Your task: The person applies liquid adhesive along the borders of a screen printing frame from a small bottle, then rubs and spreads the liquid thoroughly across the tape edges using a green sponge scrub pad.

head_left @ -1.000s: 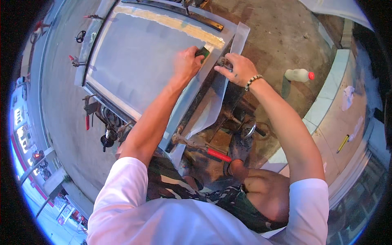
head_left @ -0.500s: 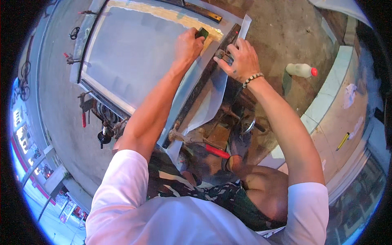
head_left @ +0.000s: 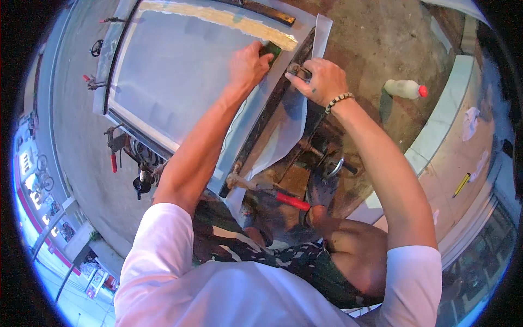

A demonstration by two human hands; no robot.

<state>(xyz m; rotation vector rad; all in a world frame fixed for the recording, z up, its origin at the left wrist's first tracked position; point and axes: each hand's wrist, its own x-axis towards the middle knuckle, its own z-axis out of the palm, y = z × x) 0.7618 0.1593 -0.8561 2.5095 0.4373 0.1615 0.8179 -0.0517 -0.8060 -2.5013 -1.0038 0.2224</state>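
Note:
My left hand (head_left: 248, 71) is closed on a small dark green block (head_left: 272, 50), held at the right side of a pale grey-blue sheet (head_left: 169, 65) with white borders, near the end of an uneven cream-yellow band (head_left: 218, 20). Just to its right, my right hand (head_left: 324, 83) grips a metal clamp fitting (head_left: 296, 69) on a dark metal bar (head_left: 256, 133) running along the sheet's side. A loose white plastic sheet (head_left: 286, 131) hangs beside the bar. A red-handled clamp (head_left: 291, 200) lies below, near my legs.
A milky bottle with a red cap (head_left: 404, 89) is on the stained floor at right, before a tiled ledge (head_left: 436, 120) with a yellow-and-black tool (head_left: 461, 184) and crumpled paper (head_left: 469, 126). More clamps (head_left: 117, 147) line the left sides. A street (head_left: 43, 201) shows at far left.
My left hand and the green block moved up along the sheet's side, then slightly back down. My right hand's fingers lifted, then curled down again on the clamp fitting. The view shifted slightly.

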